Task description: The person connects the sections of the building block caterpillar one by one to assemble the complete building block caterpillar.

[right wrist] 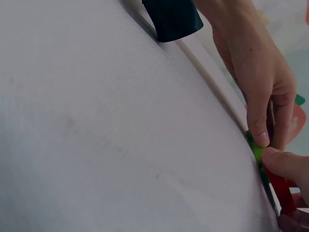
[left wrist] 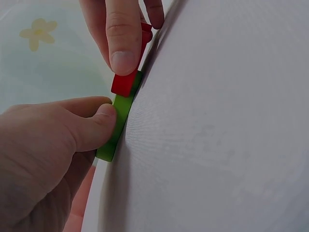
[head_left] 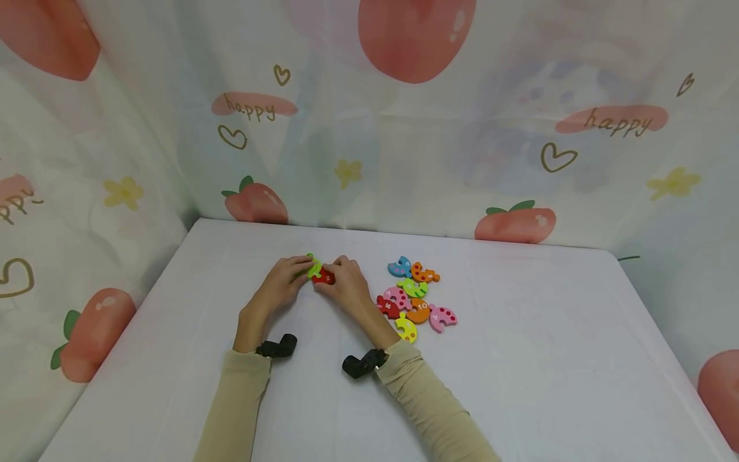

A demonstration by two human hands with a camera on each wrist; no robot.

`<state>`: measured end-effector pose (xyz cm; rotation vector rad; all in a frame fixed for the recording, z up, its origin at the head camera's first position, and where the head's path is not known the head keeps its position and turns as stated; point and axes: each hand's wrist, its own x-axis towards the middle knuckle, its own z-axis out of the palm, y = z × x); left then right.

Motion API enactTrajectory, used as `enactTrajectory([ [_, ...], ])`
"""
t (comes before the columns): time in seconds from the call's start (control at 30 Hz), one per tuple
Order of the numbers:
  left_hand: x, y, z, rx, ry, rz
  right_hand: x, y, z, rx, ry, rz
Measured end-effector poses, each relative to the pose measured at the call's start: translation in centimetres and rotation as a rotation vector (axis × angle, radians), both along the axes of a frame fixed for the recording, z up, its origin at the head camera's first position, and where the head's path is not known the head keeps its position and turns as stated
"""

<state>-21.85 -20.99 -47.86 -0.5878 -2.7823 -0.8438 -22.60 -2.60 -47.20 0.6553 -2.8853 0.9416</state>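
My left hand (head_left: 280, 283) pinches a light-green puzzle piece (left wrist: 121, 110) flat at the table, thumb on its near edge. In my right hand (head_left: 351, 290) is a red puzzle piece (head_left: 326, 277) with a white number on top, held between thumb and fingers. The left wrist view has the red piece overlapping the green piece's end, slightly tilted over it. Both hands meet left of the table's middle, and the fingers cover parts of both pieces.
To the right of my right hand lies a loose cluster of numbered, spotted pieces: a blue piece (head_left: 399, 267), a yellow piece (head_left: 407, 328), a pink piece (head_left: 442, 318) and several others. The white table (head_left: 519, 359) ends at a patterned curtain (head_left: 416, 147) behind.
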Motion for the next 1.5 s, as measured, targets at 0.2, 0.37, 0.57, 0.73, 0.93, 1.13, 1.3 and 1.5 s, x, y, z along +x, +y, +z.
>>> enactTrajectory([
  [0.2, 0.1, 0.1, 0.0, -0.007, -0.029, 0.009, 0.0, 0.0, -0.1, 0.018, -0.019, -0.002],
  [0.37, 0.1, 0.1, 0.1, -0.018, -0.042, 0.018, 0.0, -0.1, 0.0, 0.043, -0.026, -0.014],
  [0.57, 0.1, 0.2, 0.2, -0.003, -0.039, 0.018, -0.1, -0.4, 0.1, 0.108, 0.014, -0.006],
  [0.73, 0.0, 0.3, 0.0, 0.032, -0.015, 0.018, -0.1, -0.4, 0.2, 0.133, 0.012, -0.003],
  [0.93, 0.0, 0.7, 0.2, 0.061, -0.045, 0.057, -0.2, -0.3, 0.5, 0.146, -0.004, -0.001],
  [1.13, 0.0, 0.8, 0.7, 0.046, -0.085, 0.118, 0.0, -0.2, 0.3, 0.159, -0.004, 0.001],
  [1.3, -0.2, 1.1, 1.3, 0.025, -0.150, 0.156, 0.7, 1.0, 0.6, 0.127, -0.061, 0.030],
  [1.5, -0.2, 1.9, 1.9, -0.017, -0.217, 0.181, 2.3, 5.5, 2.6, 0.051, -0.082, 0.075],
])
